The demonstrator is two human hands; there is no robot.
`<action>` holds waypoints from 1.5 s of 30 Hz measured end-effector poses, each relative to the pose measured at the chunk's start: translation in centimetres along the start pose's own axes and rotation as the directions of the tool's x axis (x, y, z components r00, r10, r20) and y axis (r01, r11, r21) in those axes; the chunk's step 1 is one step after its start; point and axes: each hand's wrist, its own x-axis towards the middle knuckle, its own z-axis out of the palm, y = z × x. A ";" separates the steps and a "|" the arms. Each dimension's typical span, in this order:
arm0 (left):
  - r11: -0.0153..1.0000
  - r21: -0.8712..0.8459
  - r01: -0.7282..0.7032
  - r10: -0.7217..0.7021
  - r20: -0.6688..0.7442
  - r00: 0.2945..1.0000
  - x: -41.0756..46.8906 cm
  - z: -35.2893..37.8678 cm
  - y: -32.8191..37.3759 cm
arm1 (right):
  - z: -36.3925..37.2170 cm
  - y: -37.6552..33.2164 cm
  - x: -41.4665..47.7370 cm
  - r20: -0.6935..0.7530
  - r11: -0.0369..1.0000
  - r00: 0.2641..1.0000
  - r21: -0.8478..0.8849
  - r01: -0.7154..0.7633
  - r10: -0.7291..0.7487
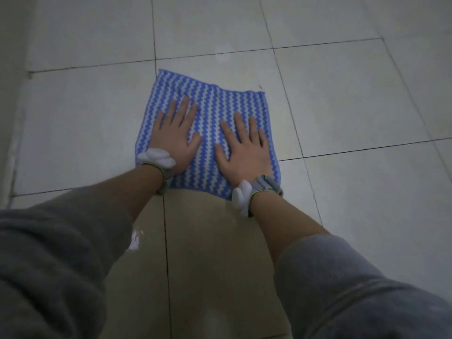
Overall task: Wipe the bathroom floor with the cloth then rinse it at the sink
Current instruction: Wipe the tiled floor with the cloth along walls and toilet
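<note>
A blue and white zigzag-striped cloth (pixel 215 101) lies spread flat on the pale tiled floor (pixel 342 106). My left hand (pixel 177 133) presses palm down on the cloth's left half, fingers spread. On the right half my right hand (pixel 242 148) lies flat in the same way. Both wrists wear grey bands with white pads. Neither hand grips the cloth; they rest on top of it. No sink is in view.
Dark grout lines cross the floor. A wall or raised edge (pixel 14 94) runs along the left side. The tiles between my forearms (pixel 208 265) look darker and shiny, with a small white patch (pixel 135 241) near my left sleeve.
</note>
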 end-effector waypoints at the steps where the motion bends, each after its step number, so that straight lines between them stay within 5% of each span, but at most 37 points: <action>1: 1.000 -0.014 0.015 -0.015 -0.006 1.000 -0.5 0.0 0.0 | 0.0 0.0 0.4 0.008 1.000 1.000 0.015 0.004 -0.004; 12: 0.974 -0.051 0.222 -0.224 -0.030 0.974 -9.6 1.1 3.6 | 0.1 0.3 -2.2 -0.006 0.991 0.991 0.015 0.132 -0.131; 28: 0.986 -0.024 0.167 -0.169 -0.115 0.979 -26.2 4.1 7.4 | 1.8 0.7 -21.4 -0.034 0.978 0.978 -0.043 0.205 -0.207; 36: 0.949 -0.126 0.288 -0.307 -0.169 0.937 -26.6 4.5 8.9 | 2.0 0.1 -23.5 -0.111 0.994 0.990 0.045 0.096 -0.090; 41: 0.944 -0.087 0.319 -0.330 -0.179 0.927 -25.6 4.8 8.1 | 3.3 -2.2 -22.5 -0.092 0.996 0.996 -0.088 -0.027 0.019; 45: 0.978 -0.071 0.199 -0.207 -0.145 0.968 -24.1 3.5 4.6 | 4.2 -5.0 -20.4 -0.113 0.994 0.992 -0.097 -0.058 0.047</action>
